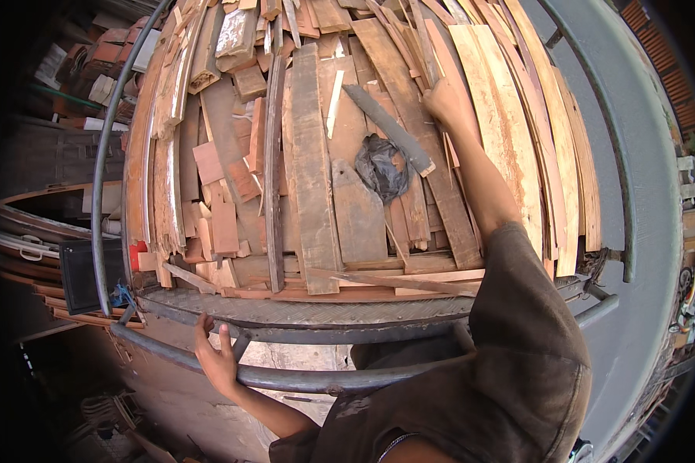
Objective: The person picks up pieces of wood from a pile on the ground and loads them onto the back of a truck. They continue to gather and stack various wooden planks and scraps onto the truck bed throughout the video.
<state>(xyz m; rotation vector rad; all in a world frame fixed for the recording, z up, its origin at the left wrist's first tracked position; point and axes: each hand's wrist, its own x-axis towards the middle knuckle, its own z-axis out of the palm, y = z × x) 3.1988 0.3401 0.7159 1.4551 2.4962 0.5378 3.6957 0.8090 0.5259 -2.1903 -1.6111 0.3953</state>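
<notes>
My right arm stretches out over a load of scrap wood, and my right hand (446,104) is closed round the near end of a narrow wooden strip (422,38). Wide pale planks (493,100) lie just right of that forearm. Left of the hand, a grey-painted batten (386,123) rests aslant beside a crumpled black plastic bag (381,168). Down at the near left, my left hand (218,353) is at the grey metal rail (301,378), its fingers apart and nothing held in them.
The wood lies on a truck bed with a metal near edge (309,311). Curved side bars rise at left (100,177) and right (610,123). A long weathered board (310,162) and several short reddish offcuts (224,224) lie across the load. More timber (35,258) is stacked outside at left.
</notes>
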